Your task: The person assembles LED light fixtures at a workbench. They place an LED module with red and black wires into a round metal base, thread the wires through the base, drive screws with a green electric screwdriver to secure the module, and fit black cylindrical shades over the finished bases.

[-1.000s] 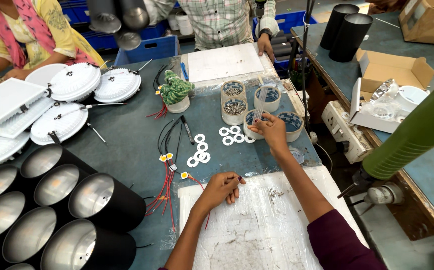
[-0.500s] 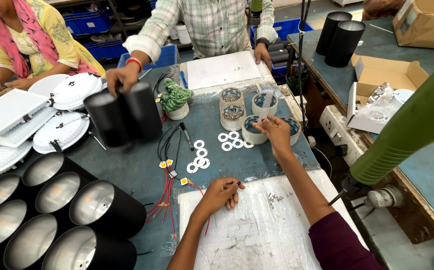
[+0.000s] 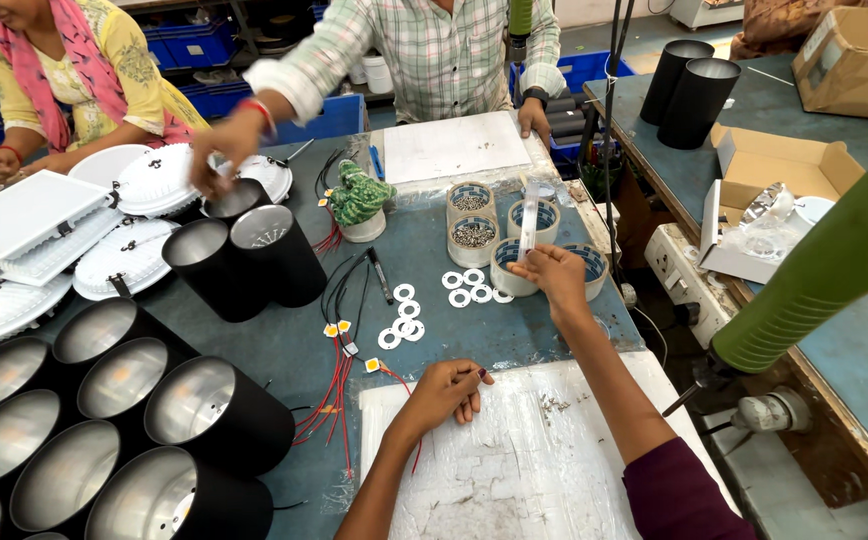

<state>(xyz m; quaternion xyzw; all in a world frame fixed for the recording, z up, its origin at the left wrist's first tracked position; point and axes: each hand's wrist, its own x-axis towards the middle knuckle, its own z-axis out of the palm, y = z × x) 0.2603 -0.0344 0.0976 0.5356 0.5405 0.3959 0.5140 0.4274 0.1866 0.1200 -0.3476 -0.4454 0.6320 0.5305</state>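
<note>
Bench crowded; right hand (image 3: 552, 272) over tub (image 3: 510, 268), left hand (image 3: 446, 388) on sheet (image 3: 514, 470) edge.

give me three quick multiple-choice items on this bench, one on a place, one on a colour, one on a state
1. Where does the left hand rest?
A. on the white sheet at the near edge of the table
B. inside a black housing
C. on the cardboard box

2. What colour are the flat rings scattered on the table top?
A. red
B. white
C. green

3. What is the right hand doing?
A. lying flat and empty
B. gripping a black marker
C. holding a slim clear strip upright over the round containers

Answers:
1. A, its fingers lie on the white sheet, pinching a thin red wire.
2. B, the rings are white against the grey-blue top.
3. C, the clear strip rises from its fingers above the round containers.
</note>
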